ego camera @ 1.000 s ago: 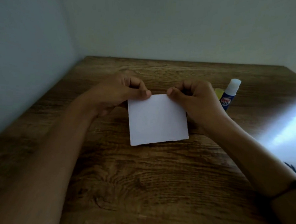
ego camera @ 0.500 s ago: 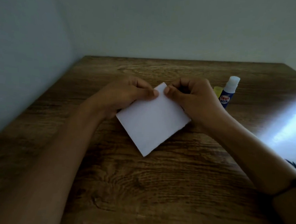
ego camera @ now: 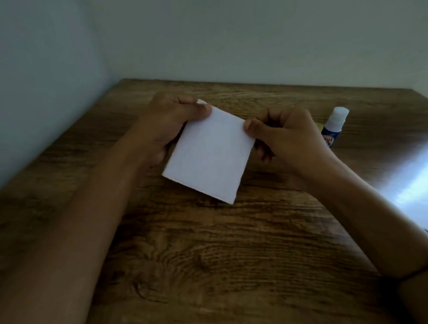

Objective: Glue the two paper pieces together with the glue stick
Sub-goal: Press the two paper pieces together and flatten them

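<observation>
Since half a second ago, we have turned the white rectangular paper sheet [ego camera: 209, 154] clockwise, so that it no longer hangs as a diamond with one corner pointing down; its long sides now slant from far left to near right, and our hands have drawn apart along its far edge. Our left hand [ego camera: 169, 124] pinches the far left corner, thumb lying flat across the top and the fingers [ego camera: 186, 100] curled behind the sheet. Our right hand [ego camera: 288, 139] pinches the far right corner between the thumb tip and curled fingers. We cannot tell whether one sheet or two pressed together are held, as only a single white face shows. The paper sits above the dark brown wood-grain counter [ego camera: 214, 262], near its middle. A blue glue stick with a white cap [ego camera: 334, 126] stands upright on the counter just right of our right hand, with a small yellow object [ego camera: 319, 127] beside it, mostly hidden.
</observation>
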`<state>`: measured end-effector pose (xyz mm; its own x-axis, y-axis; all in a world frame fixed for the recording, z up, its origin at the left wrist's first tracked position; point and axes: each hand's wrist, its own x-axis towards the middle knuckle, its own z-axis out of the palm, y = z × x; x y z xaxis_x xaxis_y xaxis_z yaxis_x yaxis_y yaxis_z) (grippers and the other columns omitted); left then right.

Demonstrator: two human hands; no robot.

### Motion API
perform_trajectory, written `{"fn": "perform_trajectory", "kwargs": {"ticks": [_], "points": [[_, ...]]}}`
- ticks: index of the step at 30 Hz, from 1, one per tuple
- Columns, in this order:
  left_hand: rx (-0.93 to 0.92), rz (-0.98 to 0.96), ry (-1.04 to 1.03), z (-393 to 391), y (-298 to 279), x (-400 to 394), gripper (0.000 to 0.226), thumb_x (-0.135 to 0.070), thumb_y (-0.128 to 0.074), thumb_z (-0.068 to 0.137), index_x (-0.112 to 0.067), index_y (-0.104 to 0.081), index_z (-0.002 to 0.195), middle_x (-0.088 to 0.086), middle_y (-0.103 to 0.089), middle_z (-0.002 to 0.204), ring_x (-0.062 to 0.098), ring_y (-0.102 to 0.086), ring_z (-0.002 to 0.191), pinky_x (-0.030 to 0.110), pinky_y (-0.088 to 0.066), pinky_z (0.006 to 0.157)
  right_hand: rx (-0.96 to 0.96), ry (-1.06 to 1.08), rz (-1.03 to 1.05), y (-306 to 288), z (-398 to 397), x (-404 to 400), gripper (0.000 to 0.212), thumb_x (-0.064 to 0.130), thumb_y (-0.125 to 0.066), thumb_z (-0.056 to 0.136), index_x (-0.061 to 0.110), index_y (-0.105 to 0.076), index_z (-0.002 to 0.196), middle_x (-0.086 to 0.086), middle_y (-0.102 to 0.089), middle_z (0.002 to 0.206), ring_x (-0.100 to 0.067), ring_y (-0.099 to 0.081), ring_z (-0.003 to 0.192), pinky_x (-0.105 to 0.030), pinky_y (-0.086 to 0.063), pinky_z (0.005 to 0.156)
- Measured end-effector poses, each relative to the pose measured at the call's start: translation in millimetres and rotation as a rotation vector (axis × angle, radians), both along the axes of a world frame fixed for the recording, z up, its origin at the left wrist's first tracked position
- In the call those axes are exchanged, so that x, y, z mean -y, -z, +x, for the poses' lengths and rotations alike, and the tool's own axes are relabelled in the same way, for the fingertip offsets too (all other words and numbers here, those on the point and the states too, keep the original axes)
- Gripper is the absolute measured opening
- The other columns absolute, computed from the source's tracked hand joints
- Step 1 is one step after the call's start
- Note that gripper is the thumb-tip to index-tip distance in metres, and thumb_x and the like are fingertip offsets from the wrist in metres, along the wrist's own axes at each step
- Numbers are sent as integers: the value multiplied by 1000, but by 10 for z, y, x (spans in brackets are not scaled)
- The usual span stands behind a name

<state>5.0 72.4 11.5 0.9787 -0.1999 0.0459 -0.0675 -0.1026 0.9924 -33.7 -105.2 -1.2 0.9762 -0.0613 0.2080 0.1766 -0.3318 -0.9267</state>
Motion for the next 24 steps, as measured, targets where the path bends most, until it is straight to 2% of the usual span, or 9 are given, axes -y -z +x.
{"fn": "perform_trajectory", "kwargs": {"ticks": [1,3,5,6,9,11,13,18,24], "points": [[26,14,29,-1,0,-24,20,-13,-60,77,-16,-64,58,-6,-67,54,10,-63,53,24,-50,50,-6,9,32,-3,3,7,19,20,-62,85,15,-62,67,9,-58,41,-3,-51,39,-17,-44,40],[35,103,248,-21,6,-89,19,-11,-55,71,-14,-62,53,-2,-65,51,12,-60,48,23,-47,46,-17,25,106,-10,6,20,21,21,-63,84,17,-62,63,11,-61,45,-3,-56,43,-18,-46,42],[9,186,466,-52,17,-111,18,-16,-53,71,-12,-68,60,4,-68,56,17,-62,48,22,-48,43,-17,19,122,-13,2,31,23,24,-64,82,21,-62,60,10,-65,51,-6,-61,49,-21,-48,45],[3,197,491,-63,25,-100,18,-21,-55,72,-14,-70,63,3,-69,59,15,-63,51,23,-49,44,-14,4,99,-9,-4,24,23,25,-64,82,21,-62,59,9,-66,54,-7,-63,51,-22,-49,47],[31,194,450,-88,41,-1,17,-38,-67,68,-23,-73,68,-6,-72,65,6,-65,59,18,-49,50,26,-42,6,18,-17,-40,19,26,-64,82,16,-65,67,-3,-69,67,-12,-64,58,-28,-51,53],[84,249,411,-90,63,70,20,-41,-66,65,-22,-73,69,-6,-72,65,5,-65,59,17,-48,50,62,-47,-47,35,-23,-73,19,26,-63,83,15,-65,68,-5,-69,70,-11,-63,58,-27,-51,54],[125,268,305,-67,77,100,14,-34,-67,71,-22,-72,66,-7,-72,63,6,-64,58,17,-49,50,62,-26,-55,40,-12,-64,18,28,-63,83,20,-65,67,3,-69,68,-9,-64,58,-26,-52,53],[106,58,-22,-3,61,83,23,-19,-65,76,-27,-71,55,-11,-70,58,5,-64,55,22,-53,53,-8,41,26,40,25,-13,16,24,-63,83,17,-63,69,5,-67,67,0,-62,53,-17,-47,47],[19,168,154,-50,63,42,10,-29,-68,74,-19,-69,73,-4,-74,70,12,-69,65,24,-54,52,51,30,-99,37,4,-53,18,25,-62,84,10,-64,74,0,-66,72,-4,-59,60,-16,-47,50]]}}
